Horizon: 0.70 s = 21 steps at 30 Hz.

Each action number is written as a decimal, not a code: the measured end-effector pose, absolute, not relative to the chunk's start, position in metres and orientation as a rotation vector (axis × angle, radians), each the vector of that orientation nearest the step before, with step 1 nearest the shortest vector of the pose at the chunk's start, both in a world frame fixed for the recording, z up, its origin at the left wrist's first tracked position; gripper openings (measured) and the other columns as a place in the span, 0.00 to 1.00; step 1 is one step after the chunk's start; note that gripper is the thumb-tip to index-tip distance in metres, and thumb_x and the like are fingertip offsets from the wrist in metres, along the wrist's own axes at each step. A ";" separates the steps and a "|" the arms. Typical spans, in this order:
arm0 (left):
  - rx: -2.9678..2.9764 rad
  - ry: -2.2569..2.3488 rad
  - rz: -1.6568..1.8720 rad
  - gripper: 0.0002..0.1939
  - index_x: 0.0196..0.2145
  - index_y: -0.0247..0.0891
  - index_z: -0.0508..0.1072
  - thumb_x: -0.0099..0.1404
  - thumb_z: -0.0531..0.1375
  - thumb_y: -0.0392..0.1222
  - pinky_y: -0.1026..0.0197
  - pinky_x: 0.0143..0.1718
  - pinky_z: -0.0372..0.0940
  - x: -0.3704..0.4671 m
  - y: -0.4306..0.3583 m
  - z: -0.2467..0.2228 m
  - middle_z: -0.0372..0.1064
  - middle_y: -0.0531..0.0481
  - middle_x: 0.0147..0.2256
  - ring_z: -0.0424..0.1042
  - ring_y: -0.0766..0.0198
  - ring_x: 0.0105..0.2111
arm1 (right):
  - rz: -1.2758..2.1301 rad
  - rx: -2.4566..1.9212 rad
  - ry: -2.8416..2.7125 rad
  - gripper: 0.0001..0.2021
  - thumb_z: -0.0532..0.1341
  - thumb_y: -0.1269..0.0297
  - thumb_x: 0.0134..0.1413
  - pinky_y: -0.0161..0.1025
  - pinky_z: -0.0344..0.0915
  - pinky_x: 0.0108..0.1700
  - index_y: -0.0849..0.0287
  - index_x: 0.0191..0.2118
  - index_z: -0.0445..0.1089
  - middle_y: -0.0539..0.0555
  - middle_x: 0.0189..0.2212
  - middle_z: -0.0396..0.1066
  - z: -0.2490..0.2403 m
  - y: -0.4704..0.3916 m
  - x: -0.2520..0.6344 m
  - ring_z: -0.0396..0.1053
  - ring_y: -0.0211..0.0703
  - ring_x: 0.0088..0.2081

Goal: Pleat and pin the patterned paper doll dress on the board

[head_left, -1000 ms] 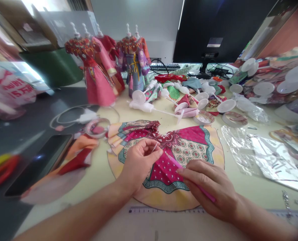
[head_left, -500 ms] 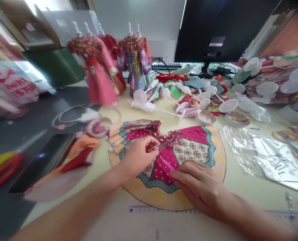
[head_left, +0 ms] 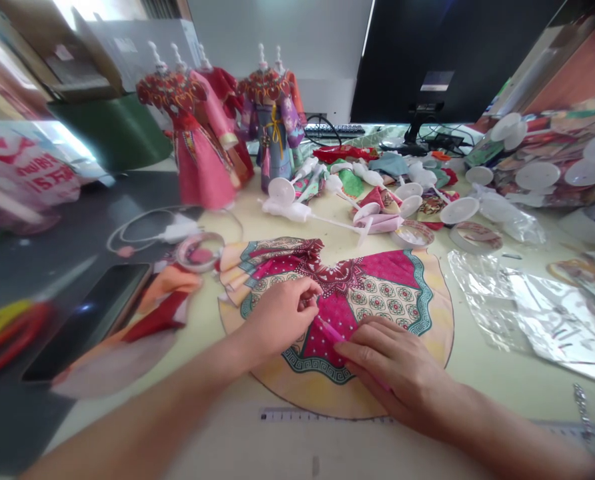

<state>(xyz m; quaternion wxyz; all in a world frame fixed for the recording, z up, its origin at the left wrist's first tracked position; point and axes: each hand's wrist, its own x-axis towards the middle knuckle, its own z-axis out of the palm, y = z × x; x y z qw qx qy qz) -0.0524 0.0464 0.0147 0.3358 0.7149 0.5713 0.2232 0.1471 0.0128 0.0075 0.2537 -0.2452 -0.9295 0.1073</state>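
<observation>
A patterned fabric piece (head_left: 382, 300) in magenta, cream and teal with a pale orange border lies spread on the table, its left part gathered in folds. Over its middle, my left hand (head_left: 285, 313) is closed in a pinch; what its fingertips hold is too small to name. My right hand (head_left: 392, 363) is closed around a slim pink pen-like tool (head_left: 331, 332). The tool's tip points up and left, close to my left fingertips. Both hands are just above or on the cloth.
Behind stand dressed doll forms (head_left: 202, 160) and a monitor (head_left: 427, 60). White doll stands (head_left: 287, 210) and tape rolls (head_left: 476, 237) lie beyond the cloth. A phone (head_left: 87, 320) and orange-red fabric (head_left: 162, 313) are left, plastic bags (head_left: 542, 320) right, a ruler (head_left: 297, 416) in front.
The pink tool's tip has come nearer to my left fingertips. My left hand has turned slightly, its fingers still pinched. The whole view has shifted a little.
</observation>
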 end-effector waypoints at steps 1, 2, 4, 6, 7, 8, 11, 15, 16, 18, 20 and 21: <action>1.882 1.488 0.581 0.09 0.34 0.40 0.69 0.55 0.53 0.33 0.63 0.28 0.59 -0.052 0.046 0.014 0.68 0.54 0.26 0.64 0.67 0.25 | 0.289 -0.666 -2.526 0.11 0.51 0.75 0.57 0.40 0.61 0.33 0.64 0.43 0.67 0.56 0.29 0.67 0.008 0.013 0.147 0.62 0.42 0.33; 1.898 1.489 0.583 0.09 0.34 0.40 0.69 0.55 0.54 0.33 0.63 0.28 0.59 -0.053 0.046 0.013 0.68 0.54 0.26 0.65 0.66 0.25 | 0.286 -0.667 -2.525 0.11 0.51 0.75 0.57 0.40 0.61 0.33 0.64 0.43 0.67 0.56 0.29 0.67 0.008 0.013 0.146 0.62 0.42 0.33; 1.922 1.492 0.586 0.10 0.35 0.41 0.70 0.54 0.54 0.33 0.63 0.28 0.59 -0.053 0.046 0.011 0.69 0.54 0.26 0.65 0.66 0.25 | 0.282 -0.672 -2.525 0.10 0.51 0.75 0.58 0.40 0.61 0.32 0.64 0.42 0.67 0.55 0.28 0.66 0.009 0.013 0.146 0.62 0.41 0.32; 1.932 1.493 0.595 0.11 0.35 0.41 0.70 0.54 0.54 0.33 0.63 0.28 0.59 -0.053 0.045 0.011 0.69 0.54 0.26 0.65 0.66 0.26 | 0.276 -0.673 -2.524 0.10 0.50 0.74 0.58 0.39 0.61 0.32 0.64 0.42 0.67 0.55 0.27 0.66 0.009 0.013 0.145 0.62 0.41 0.31; 1.934 1.490 0.601 0.11 0.35 0.41 0.70 0.54 0.54 0.33 0.63 0.29 0.59 -0.053 0.045 0.011 0.69 0.54 0.26 0.65 0.66 0.26 | 0.272 -0.673 -2.525 0.11 0.50 0.74 0.58 0.39 0.61 0.32 0.64 0.42 0.67 0.55 0.27 0.66 0.009 0.014 0.145 0.62 0.41 0.31; 1.935 1.485 0.608 0.11 0.35 0.41 0.70 0.54 0.54 0.33 0.63 0.29 0.59 -0.053 0.045 0.011 0.69 0.54 0.26 0.66 0.65 0.26 | 0.267 -0.672 -2.525 0.11 0.50 0.74 0.58 0.39 0.62 0.32 0.64 0.42 0.67 0.55 0.27 0.66 0.010 0.014 0.145 0.63 0.41 0.32; 1.940 1.472 0.627 0.11 0.35 0.41 0.70 0.54 0.54 0.32 0.63 0.29 0.60 -0.052 0.044 0.010 0.68 0.54 0.25 0.66 0.65 0.26 | 0.259 -0.669 -2.523 0.11 0.50 0.74 0.59 0.39 0.62 0.32 0.64 0.41 0.68 0.55 0.27 0.66 0.011 0.014 0.144 0.63 0.41 0.32; 1.965 1.489 0.636 0.10 0.34 0.40 0.70 0.53 0.55 0.32 0.62 0.30 0.60 -0.052 0.044 0.010 0.68 0.54 0.25 0.66 0.64 0.27 | 0.257 -0.669 -2.525 0.11 0.50 0.74 0.59 0.38 0.62 0.32 0.64 0.41 0.67 0.54 0.27 0.66 0.011 0.013 0.144 0.63 0.40 0.32; 1.975 1.497 0.635 0.10 0.34 0.40 0.70 0.53 0.55 0.32 0.62 0.30 0.60 -0.051 0.044 0.010 0.68 0.53 0.26 0.66 0.64 0.27 | 0.262 -0.667 -2.526 0.11 0.50 0.74 0.59 0.38 0.62 0.32 0.64 0.42 0.67 0.54 0.27 0.66 0.011 0.013 0.144 0.63 0.40 0.32; 1.996 1.509 0.632 0.10 0.34 0.40 0.71 0.53 0.55 0.32 0.62 0.30 0.60 -0.051 0.044 0.010 0.69 0.53 0.26 0.66 0.64 0.27 | 0.275 -0.666 -2.530 0.11 0.50 0.75 0.58 0.38 0.62 0.32 0.64 0.42 0.67 0.55 0.27 0.65 0.009 0.013 0.144 0.63 0.41 0.32; 2.009 1.510 0.625 0.10 0.33 0.40 0.71 0.53 0.55 0.32 0.62 0.30 0.60 -0.051 0.044 0.010 0.69 0.53 0.26 0.66 0.64 0.28 | 0.280 -0.670 -2.541 0.11 0.50 0.75 0.58 0.39 0.61 0.32 0.64 0.42 0.67 0.55 0.27 0.65 0.008 0.013 0.145 0.62 0.41 0.32; 2.011 1.509 0.623 0.10 0.33 0.40 0.71 0.54 0.55 0.32 0.62 0.30 0.60 -0.051 0.044 0.010 0.69 0.53 0.26 0.66 0.64 0.28 | 0.278 -0.674 -2.547 0.11 0.50 0.75 0.58 0.39 0.61 0.32 0.64 0.42 0.67 0.55 0.27 0.65 0.008 0.013 0.145 0.62 0.41 0.32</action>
